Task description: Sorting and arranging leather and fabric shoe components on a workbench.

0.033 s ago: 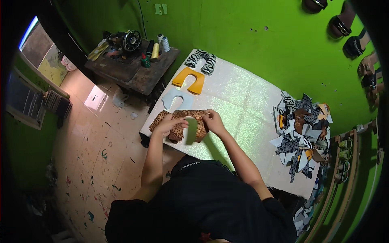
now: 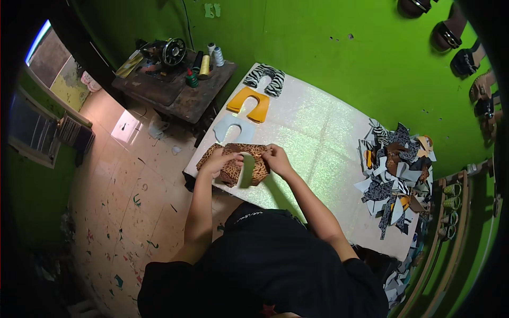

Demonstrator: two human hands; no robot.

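Note:
Leopard-print U-shaped cut pieces (image 2: pixel 260 170) are held over the near left edge of the table. My right hand (image 2: pixel 277 160) is closed, pinching the upper right edge of the print. At its left side my left hand (image 2: pixel 214 162) grips the print, fingers pointing right toward the inner curve. A curved olive-green strip (image 2: pixel 246 172) hangs at the opening between the hands; how it joins the print is unclear. Just beyond lie a pale blue U-shaped piece (image 2: pixel 243 129), yellow U-shaped pieces (image 2: pixel 258 111) and zebra-print U-shaped pieces (image 2: pixel 274 85), in a row.
A heap of mixed scraps (image 2: pixel 395 172) covers the table's right end. Beyond the left edge of the pale table (image 2: pixel 313 153) stands a sewing machine (image 2: pixel 168 52) on a dark wooden stand (image 2: pixel 196 100), with thread spools (image 2: pixel 204 66). Sandals (image 2: pixel 445 34) hang on the green wall at right.
My right hand has moved slightly left with the edge of the leopard print. The print's right part is tilted differently, and the green strip shows narrower.

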